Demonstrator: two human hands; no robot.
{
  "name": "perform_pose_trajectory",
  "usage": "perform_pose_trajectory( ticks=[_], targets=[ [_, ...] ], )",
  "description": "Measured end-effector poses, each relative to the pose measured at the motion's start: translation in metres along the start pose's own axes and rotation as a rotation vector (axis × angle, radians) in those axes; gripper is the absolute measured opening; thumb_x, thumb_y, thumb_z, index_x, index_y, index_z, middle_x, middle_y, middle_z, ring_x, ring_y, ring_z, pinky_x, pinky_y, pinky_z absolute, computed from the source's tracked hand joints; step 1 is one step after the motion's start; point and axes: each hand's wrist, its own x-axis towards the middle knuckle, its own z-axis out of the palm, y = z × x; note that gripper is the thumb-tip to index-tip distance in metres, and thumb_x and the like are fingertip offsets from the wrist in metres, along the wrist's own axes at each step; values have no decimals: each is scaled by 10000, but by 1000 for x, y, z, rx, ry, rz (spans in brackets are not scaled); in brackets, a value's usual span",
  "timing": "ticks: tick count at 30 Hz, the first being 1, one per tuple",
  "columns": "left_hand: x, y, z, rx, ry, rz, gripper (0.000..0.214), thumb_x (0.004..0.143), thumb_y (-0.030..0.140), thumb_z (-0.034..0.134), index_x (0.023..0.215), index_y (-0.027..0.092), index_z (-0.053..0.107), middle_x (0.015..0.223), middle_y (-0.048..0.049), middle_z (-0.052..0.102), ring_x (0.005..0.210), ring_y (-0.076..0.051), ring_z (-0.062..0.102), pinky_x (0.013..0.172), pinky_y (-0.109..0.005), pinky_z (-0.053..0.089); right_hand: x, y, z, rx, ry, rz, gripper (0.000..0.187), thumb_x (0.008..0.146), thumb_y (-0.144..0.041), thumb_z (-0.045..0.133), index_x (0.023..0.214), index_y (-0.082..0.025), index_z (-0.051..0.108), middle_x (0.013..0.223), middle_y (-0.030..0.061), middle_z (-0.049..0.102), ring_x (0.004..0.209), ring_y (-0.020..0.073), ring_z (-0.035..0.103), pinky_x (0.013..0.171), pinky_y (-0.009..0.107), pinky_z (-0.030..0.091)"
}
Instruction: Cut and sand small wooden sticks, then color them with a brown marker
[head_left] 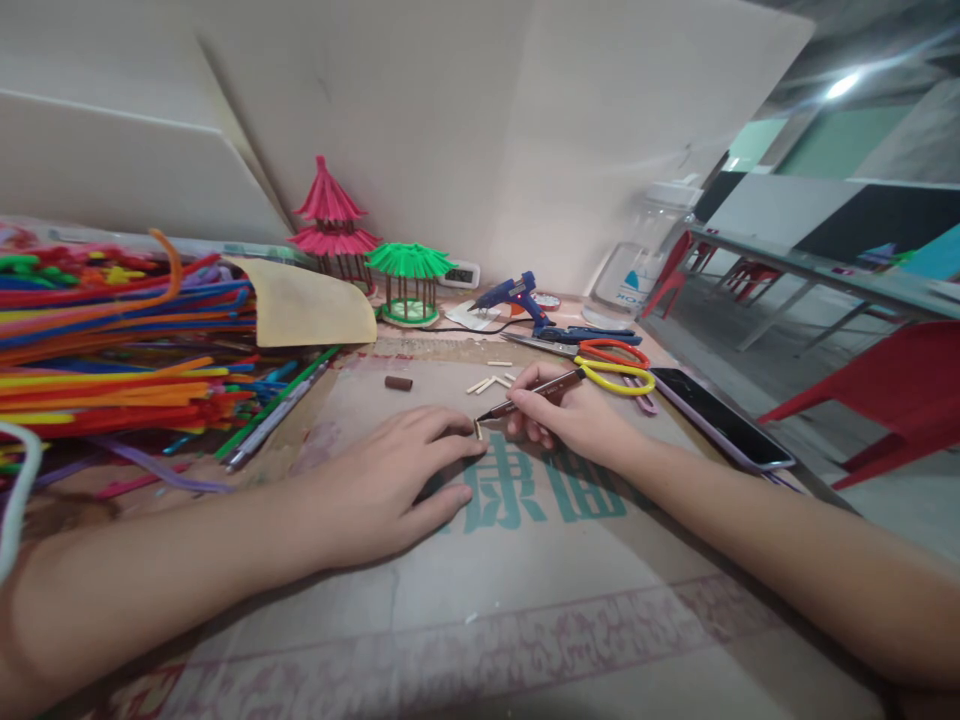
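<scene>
My left hand (397,480) lies palm down on the printed board (360,620), its thumb apart and its fingers stretched out. Its fingertips touch a small pale stick (478,431). In my right hand (562,405) is a brown marker (544,390), gripped like a pen, with its dark tip at the upper end of that stick. Several more short pale sticks (491,383) lie just beyond the marker. The brown marker cap (398,383) rests on its side beyond my left hand.
Pipe cleaners (112,330) pile up at left. A pink tiered pavilion (330,215) and a green-roofed one (409,262) stand at the back. A blue glue gun (517,295), scissors (615,372), a phone (716,415) and a clear bottle (637,260) lie or stand along the right.
</scene>
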Motion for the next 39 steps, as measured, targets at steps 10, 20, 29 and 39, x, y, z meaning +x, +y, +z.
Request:
perform_pose_trajectory(
  ticks=[10,20,29,39],
  targets=[
    [1,0,1,7,1,14,367,1002,360,489,1318,227,621,1366,-114,588,1282,-289,544,1104,-492,446,0,-2,0,-1,-16,5,307,890,-487,646,845,-211,519,627,-13,674,452,87,509,406,196,417],
    [0,1,0,16,-1,10,378,1002,368,484,1321,220,619,1381,-120,583,1295,-301,540,1105,-513,447,0,0,0,1,10,-3,311,882,-494,657,884,-214,523,649,-15,678,453,88,509,395,196,418],
    [1,-1,1,14,12,19,369,997,367,495,1317,238,627,1375,-109,590,1285,-296,552,1100,-495,453,0,0,-1,-14,-10,-6,304,900,-493,635,866,-211,527,633,-11,677,446,88,514,408,201,421],
    [2,0,0,20,14,22,375,997,363,496,1323,236,632,1374,-112,592,1279,-295,557,1099,-499,457,0,2,0,0,23,-17,323,896,-515,640,897,-216,516,657,-22,669,451,88,510,388,197,416]
  ],
)
